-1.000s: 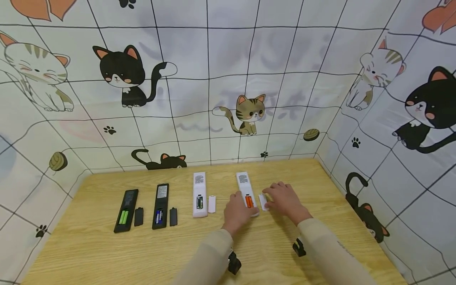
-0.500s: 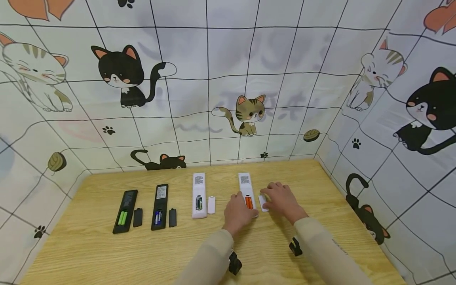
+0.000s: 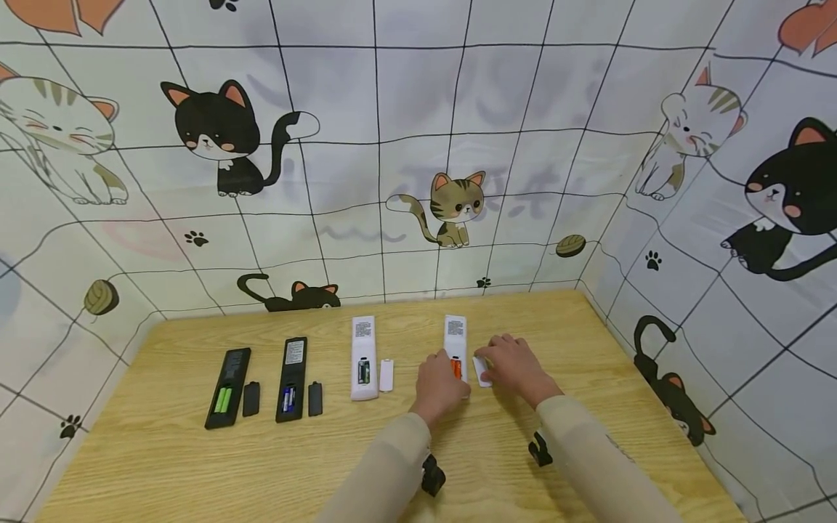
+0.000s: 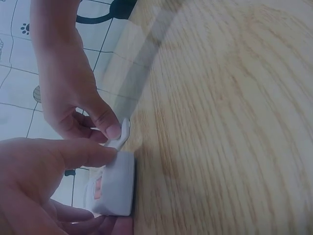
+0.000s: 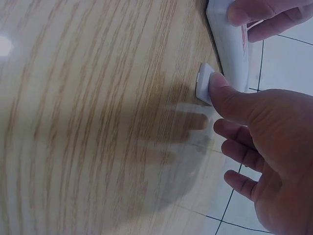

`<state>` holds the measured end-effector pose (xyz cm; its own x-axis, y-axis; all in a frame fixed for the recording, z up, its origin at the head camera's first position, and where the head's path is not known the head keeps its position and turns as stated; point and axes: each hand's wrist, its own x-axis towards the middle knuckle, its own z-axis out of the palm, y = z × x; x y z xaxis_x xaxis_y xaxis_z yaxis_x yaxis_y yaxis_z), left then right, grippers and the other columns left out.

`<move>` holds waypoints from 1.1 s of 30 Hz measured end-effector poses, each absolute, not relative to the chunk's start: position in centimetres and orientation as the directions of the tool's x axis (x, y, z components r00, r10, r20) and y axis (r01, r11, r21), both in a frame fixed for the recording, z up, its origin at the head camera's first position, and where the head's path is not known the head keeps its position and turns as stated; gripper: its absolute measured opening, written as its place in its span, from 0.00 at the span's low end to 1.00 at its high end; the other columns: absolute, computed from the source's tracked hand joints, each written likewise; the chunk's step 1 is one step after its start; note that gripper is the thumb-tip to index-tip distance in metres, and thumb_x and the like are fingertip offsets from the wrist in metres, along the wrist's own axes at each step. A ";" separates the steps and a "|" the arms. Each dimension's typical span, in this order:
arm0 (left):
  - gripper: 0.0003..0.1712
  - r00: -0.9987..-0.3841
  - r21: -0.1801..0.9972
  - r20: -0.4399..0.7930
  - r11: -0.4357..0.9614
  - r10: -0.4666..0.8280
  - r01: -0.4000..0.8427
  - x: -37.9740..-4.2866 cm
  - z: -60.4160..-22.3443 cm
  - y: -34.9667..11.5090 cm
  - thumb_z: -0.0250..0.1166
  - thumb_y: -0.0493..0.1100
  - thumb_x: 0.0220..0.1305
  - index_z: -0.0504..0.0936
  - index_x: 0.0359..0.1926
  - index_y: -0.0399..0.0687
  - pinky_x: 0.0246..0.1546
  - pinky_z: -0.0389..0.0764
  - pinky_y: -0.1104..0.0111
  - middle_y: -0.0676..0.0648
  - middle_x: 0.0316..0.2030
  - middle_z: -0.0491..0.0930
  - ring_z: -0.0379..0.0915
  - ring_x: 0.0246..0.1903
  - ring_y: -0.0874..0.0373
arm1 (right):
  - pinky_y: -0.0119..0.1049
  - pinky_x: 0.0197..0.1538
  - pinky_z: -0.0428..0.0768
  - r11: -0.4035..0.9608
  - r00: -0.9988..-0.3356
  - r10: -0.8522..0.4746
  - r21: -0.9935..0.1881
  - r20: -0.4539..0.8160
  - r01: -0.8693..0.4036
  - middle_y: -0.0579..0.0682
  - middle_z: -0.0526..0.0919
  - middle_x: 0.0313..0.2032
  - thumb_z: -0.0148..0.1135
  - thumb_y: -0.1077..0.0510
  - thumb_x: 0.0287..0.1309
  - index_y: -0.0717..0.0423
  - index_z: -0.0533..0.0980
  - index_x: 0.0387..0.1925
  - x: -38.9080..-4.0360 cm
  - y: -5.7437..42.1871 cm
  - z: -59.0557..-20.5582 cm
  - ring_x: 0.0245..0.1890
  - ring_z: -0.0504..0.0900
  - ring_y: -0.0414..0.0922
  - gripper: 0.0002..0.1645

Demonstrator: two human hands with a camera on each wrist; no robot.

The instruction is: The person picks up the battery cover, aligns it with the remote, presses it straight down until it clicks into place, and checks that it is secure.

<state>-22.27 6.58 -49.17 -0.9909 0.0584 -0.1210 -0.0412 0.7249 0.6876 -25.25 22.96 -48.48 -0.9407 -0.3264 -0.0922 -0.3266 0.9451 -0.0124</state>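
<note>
A white remote control (image 3: 455, 335) lies back-up on the table, its battery bay showing orange batteries (image 3: 456, 367). My left hand (image 3: 439, 383) grips its near end, thumb on one side and fingers on the other, as the left wrist view shows at the remote's end face (image 4: 120, 183). Just right of it, my right hand (image 3: 519, 367) pinches a small white battery cover (image 3: 482, 371). In the right wrist view the thumb presses the edge of this cover (image 5: 203, 83), close beside the remote, while the other fingers are bent behind it.
To the left lie another white remote (image 3: 364, 349) with its cover (image 3: 386, 375), and two black remotes (image 3: 296, 370) (image 3: 229, 385) with black covers (image 3: 315, 399) (image 3: 251, 399) beside them. All have batteries in open bays. Cat-print cloth (image 3: 340, 167) walls the wooden table (image 3: 261, 472).
The white remote in my left hand has turned from a slant to nearly straight, its far end swinging right. My right hand stays at the cover.
</note>
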 end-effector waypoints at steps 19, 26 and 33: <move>0.46 -0.985 0.721 -0.136 0.693 0.105 -0.026 -22.8 -48.8 6.2 0.79 0.41 0.40 0.69 0.61 0.39 0.32 0.73 0.63 0.44 0.36 0.74 0.70 0.33 0.52 | 0.56 0.59 0.70 0.956 -0.949 -0.293 -0.065 -0.119 -0.287 0.48 0.82 0.41 0.74 0.47 0.50 0.50 0.82 0.48 -25.8 23.3 -48.4 0.47 0.77 0.51 0.24; 0.35 -0.980 0.785 -0.171 0.615 0.101 -0.074 -23.1 -49.1 6.0 0.69 0.46 0.58 0.69 0.63 0.37 0.33 0.76 0.63 0.42 0.41 0.76 0.72 0.35 0.53 | 0.56 0.56 0.71 0.949 -0.940 -0.314 -0.025 -0.131 -0.314 0.47 0.82 0.38 0.73 0.46 0.51 0.47 0.82 0.51 -25.8 23.3 -48.5 0.41 0.76 0.48 0.25; 0.26 -0.979 0.835 -0.201 0.530 0.040 -0.150 -23.5 -49.5 5.8 0.51 0.42 0.71 0.67 0.66 0.37 0.48 0.79 0.56 0.38 0.54 0.78 0.77 0.46 0.50 | 0.53 0.56 0.71 0.954 -0.945 -0.300 -0.043 -0.132 -0.297 0.45 0.85 0.38 0.75 0.45 0.47 0.47 0.84 0.45 -25.9 23.2 -48.4 0.41 0.79 0.47 0.23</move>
<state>-23.46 5.76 -49.46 -0.9787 0.0404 -0.2014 -0.1499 0.5299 0.8347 -25.91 23.24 -48.41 -0.9449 -0.2997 -0.1320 -0.2967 0.9540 -0.0426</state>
